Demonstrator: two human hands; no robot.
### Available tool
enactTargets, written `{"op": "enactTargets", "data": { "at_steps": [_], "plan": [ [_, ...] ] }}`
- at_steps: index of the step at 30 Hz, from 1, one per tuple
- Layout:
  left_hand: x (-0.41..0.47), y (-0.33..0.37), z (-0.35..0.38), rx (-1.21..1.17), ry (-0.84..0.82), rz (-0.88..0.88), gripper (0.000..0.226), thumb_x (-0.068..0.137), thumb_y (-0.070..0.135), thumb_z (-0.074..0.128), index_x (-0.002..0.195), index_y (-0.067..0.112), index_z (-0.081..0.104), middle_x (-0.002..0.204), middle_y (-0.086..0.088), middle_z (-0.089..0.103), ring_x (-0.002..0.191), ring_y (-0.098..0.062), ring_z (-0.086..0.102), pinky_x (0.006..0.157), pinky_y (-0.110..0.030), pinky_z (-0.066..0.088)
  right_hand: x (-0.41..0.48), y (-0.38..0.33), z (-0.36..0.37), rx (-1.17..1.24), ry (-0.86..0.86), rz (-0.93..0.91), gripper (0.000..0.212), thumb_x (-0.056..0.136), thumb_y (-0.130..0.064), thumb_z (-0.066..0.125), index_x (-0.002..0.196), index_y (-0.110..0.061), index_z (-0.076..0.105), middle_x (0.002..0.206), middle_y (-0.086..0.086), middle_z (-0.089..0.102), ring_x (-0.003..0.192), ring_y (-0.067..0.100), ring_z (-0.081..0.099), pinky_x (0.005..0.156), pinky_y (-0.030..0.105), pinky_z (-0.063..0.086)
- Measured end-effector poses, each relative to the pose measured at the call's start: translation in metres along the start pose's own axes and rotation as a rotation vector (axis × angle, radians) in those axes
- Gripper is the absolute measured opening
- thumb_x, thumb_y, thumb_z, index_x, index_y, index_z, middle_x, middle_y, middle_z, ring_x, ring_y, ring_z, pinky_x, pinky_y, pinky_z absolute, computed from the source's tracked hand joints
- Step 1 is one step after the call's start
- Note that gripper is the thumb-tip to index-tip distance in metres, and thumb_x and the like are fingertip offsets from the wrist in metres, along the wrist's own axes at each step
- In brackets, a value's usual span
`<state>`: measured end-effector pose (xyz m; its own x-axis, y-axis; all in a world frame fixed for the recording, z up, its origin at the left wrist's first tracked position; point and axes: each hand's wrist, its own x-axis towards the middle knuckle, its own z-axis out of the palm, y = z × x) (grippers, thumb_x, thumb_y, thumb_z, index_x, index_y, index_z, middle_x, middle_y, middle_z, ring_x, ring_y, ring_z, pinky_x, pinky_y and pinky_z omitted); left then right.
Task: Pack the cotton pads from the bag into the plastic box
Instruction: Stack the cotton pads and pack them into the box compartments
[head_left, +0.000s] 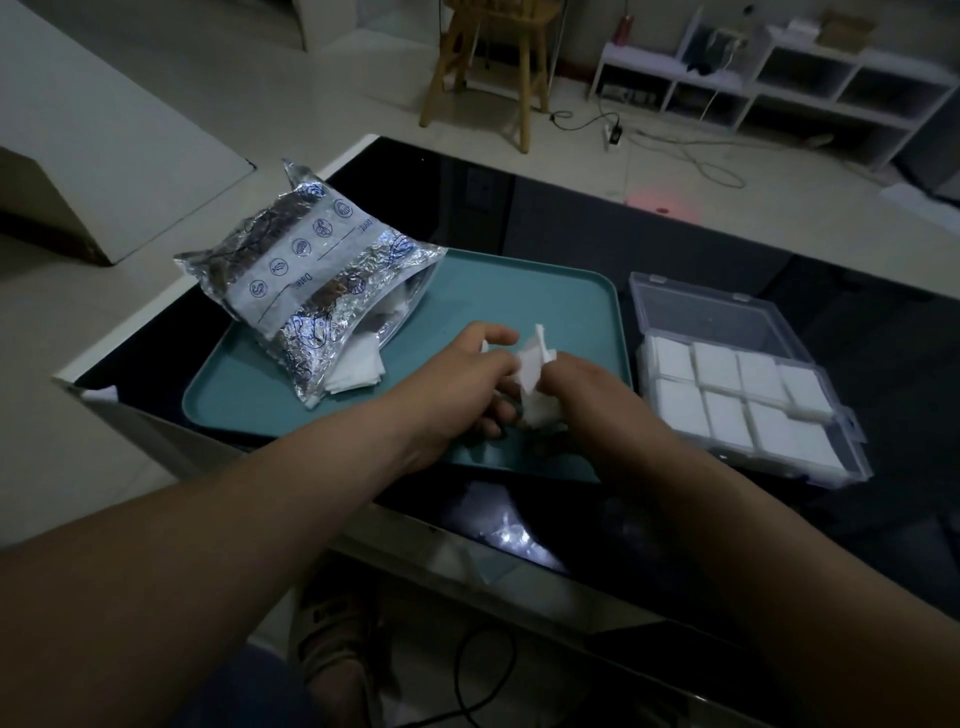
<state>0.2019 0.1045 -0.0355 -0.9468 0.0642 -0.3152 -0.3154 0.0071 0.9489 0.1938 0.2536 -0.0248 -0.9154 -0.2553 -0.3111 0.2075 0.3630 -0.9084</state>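
Observation:
A silver foil bag (306, 280) lies on the left part of a teal tray (545, 296), its mouth open toward me with white cotton pads (358, 371) spilling out. Over the tray's front middle, my left hand (467, 384) and my right hand (582, 389) meet and both grip a small bunch of white cotton pads (535, 374) between them. The clear plastic box (727, 332) stands open to the right of the tray, and rows of square pads (737, 400) fill its near half.
Tray and box sit on a dark glossy table (675, 545) with a white rim. Beyond it are a wooden stool (488, 62), a low white shelf (779, 83) and cables on the floor. My foot in a sandal (337, 639) shows under the table edge.

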Motion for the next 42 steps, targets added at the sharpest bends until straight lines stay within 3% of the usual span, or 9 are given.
{"op": "enactTargets", "data": {
  "at_steps": [5, 8, 10, 15, 21, 27, 32, 37, 42],
  "plan": [
    [-0.002, 0.006, 0.006, -0.034, -0.010, 0.001, 0.019, 0.104, 0.020, 0.046, 0.121, 0.019, 0.055, 0.089, -0.012, 0.060, 0.050, -0.016, 0.058, 0.050, -0.028, 0.037, -0.004, -0.006, -0.003, 0.174, 0.021, 0.086, 0.027, 0.098, -0.015, 0.041, 0.094, -0.012, 0.068, 0.078, 0.009, 0.072, 0.078, 0.028, 0.067, 0.066, 0.037, 0.050],
    [-0.008, 0.007, 0.010, -0.001, -0.010, 0.031, 0.006, 0.102, 0.016, 0.054, 0.107, 0.016, 0.050, 0.088, -0.017, 0.066, 0.051, -0.017, 0.058, 0.049, -0.028, 0.039, -0.008, -0.005, -0.006, 0.003, 0.012, -0.030, 0.031, 0.103, -0.019, 0.040, 0.093, -0.018, 0.069, 0.072, -0.009, 0.072, 0.078, 0.021, 0.069, 0.064, 0.038, 0.055],
    [-0.010, 0.009, 0.013, -0.007, -0.029, 0.039, 0.010, 0.103, 0.024, 0.057, 0.104, 0.015, 0.051, 0.090, -0.017, 0.064, 0.053, -0.017, 0.058, 0.049, -0.027, 0.041, -0.011, -0.003, -0.008, -0.169, 0.001, -0.129, 0.036, 0.109, -0.035, 0.040, 0.094, -0.024, 0.070, 0.078, -0.016, 0.071, 0.076, 0.013, 0.069, 0.064, 0.034, 0.059],
    [-0.012, 0.009, 0.015, 0.027, -0.142, 0.031, 0.036, 0.100, 0.051, 0.057, 0.101, 0.015, 0.054, 0.083, -0.004, 0.064, 0.062, -0.018, 0.059, 0.053, -0.027, 0.045, -0.014, 0.000, -0.011, -0.445, 0.075, -0.200, 0.038, 0.109, -0.047, 0.040, 0.100, -0.026, 0.071, 0.085, -0.008, 0.075, 0.076, 0.010, 0.070, 0.075, 0.042, 0.060],
    [0.000, 0.000, 0.013, 0.112, -0.001, 0.127, 0.010, 0.101, 0.020, 0.058, 0.093, 0.015, 0.056, 0.085, -0.011, 0.065, 0.058, -0.021, 0.058, 0.047, -0.026, 0.039, -0.009, 0.002, -0.013, -0.427, 0.134, -0.142, 0.034, 0.105, -0.035, 0.048, 0.092, -0.013, 0.071, 0.082, 0.005, 0.075, 0.070, 0.022, 0.072, 0.073, 0.053, 0.060],
    [0.009, 0.004, 0.002, -0.032, 0.148, 0.075, 0.029, 0.089, 0.012, 0.064, 0.067, 0.022, 0.048, 0.073, -0.008, 0.055, 0.054, -0.018, 0.048, 0.050, -0.026, 0.030, -0.006, 0.000, -0.023, -0.295, 0.234, -0.085, 0.024, 0.101, -0.022, 0.047, 0.099, -0.012, 0.069, 0.091, 0.002, 0.075, 0.068, 0.017, 0.072, 0.064, 0.044, 0.061],
    [0.010, 0.009, 0.003, -0.337, 0.160, -0.009, 0.013, 0.090, 0.003, 0.050, 0.083, 0.014, 0.053, 0.086, -0.011, 0.070, 0.075, -0.023, 0.070, 0.060, -0.028, 0.043, -0.010, -0.003, -0.013, -0.282, 0.177, -0.104, 0.024, 0.102, -0.024, 0.048, 0.098, -0.012, 0.069, 0.091, 0.002, 0.074, 0.068, 0.016, 0.071, 0.060, 0.045, 0.060],
    [0.009, 0.007, 0.001, -0.478, 0.092, -0.203, 0.005, 0.093, 0.019, 0.055, 0.097, 0.015, 0.054, 0.066, -0.002, 0.053, 0.055, -0.017, 0.062, 0.060, -0.030, 0.057, -0.013, -0.006, -0.009, -0.279, 0.177, -0.135, 0.024, 0.103, -0.025, 0.046, 0.102, -0.013, 0.067, 0.093, 0.002, 0.073, 0.065, 0.013, 0.068, 0.059, 0.044, 0.060],
    [0.011, 0.002, 0.002, -0.461, 0.002, -0.285, 0.022, 0.096, 0.033, 0.061, 0.099, 0.013, 0.053, 0.071, -0.005, 0.045, 0.052, -0.015, 0.042, 0.042, -0.021, 0.032, -0.014, -0.004, -0.006, -0.361, 0.192, -0.148, 0.025, 0.104, -0.029, 0.046, 0.101, -0.011, 0.063, 0.092, 0.006, 0.073, 0.070, 0.022, 0.071, 0.061, 0.047, 0.059]
  ]
}}
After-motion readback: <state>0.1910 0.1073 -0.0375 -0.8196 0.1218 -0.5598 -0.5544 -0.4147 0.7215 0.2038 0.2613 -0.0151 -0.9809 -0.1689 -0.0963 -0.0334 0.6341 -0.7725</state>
